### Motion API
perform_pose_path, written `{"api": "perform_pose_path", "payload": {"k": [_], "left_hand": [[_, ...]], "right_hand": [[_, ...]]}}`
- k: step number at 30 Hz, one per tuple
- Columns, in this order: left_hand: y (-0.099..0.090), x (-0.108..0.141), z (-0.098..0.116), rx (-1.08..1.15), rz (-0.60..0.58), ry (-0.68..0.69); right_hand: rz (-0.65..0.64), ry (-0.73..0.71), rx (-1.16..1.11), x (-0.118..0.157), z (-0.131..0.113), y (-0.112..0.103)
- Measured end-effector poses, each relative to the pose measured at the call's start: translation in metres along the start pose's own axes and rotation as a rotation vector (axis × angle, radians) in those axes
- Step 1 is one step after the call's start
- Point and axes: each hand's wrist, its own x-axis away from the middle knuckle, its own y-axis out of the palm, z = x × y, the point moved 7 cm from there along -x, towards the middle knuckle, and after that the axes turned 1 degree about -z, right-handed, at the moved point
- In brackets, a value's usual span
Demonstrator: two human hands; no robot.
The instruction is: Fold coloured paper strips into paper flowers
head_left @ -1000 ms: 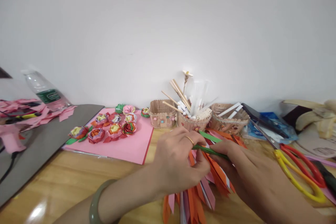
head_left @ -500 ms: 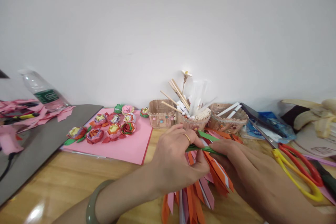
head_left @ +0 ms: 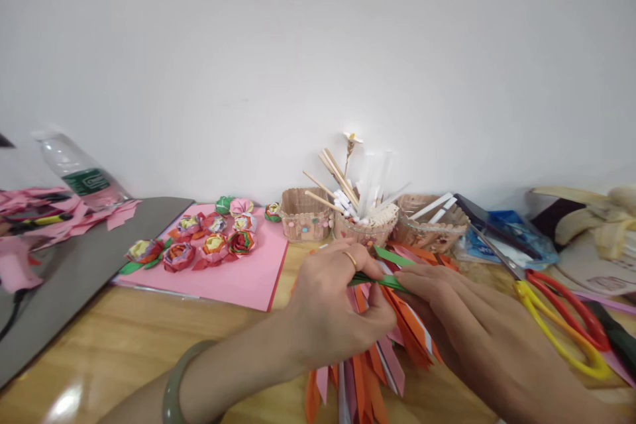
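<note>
Head view: a green paper strip (head_left: 388, 283) is pinched between thumb and fingers of the left hand (head_left: 338, 305), above orange, pink and white paper strips (head_left: 368, 384) fanned on the wooden worktop (head_left: 223, 344). The strip's other end is covered by the right hand (head_left: 462, 324); fingertips hidden, so whether its grip is closed cannot be told. A second green piece (head_left: 392, 256) lies just beyond. Behind, three decorated baskets (head_left: 305, 215) are lined up by the wall, sticks (head_left: 340, 179) standing in the middle one. To the left, folded paper flowers (head_left: 214, 245) rest mostly on a pink sheet (head_left: 253, 278); to the right, red-and-yellow-handled scissors (head_left: 571, 318) lie near the right hand.
</note>
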Motion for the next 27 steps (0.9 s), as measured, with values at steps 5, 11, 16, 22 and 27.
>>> {"api": "perform_pose_path", "payload": {"k": [5,11,16,22,27], "left_hand": [[0.001,-0.003,-0.003,0.039,-0.075,-0.06],[0.005,-0.007,-0.001,-0.046,-0.159,0.015],[0.01,-0.006,-0.01,0.002,-0.242,-0.146],[0.02,0.003,-0.031,0.346,-0.367,-0.566],[0.024,0.003,-0.037,0.534,-0.356,-0.696]], "right_hand": [[0.007,0.063,-0.068,-0.001,0.006,0.001],[-0.032,0.29,-0.254,-0.006,0.021,0.0],[-0.121,0.418,-0.466,-0.006,0.028,0.006],[-0.155,0.514,-0.685,-0.006,0.036,0.01],[-0.164,0.531,-0.733,-0.005,0.039,0.011]]}}
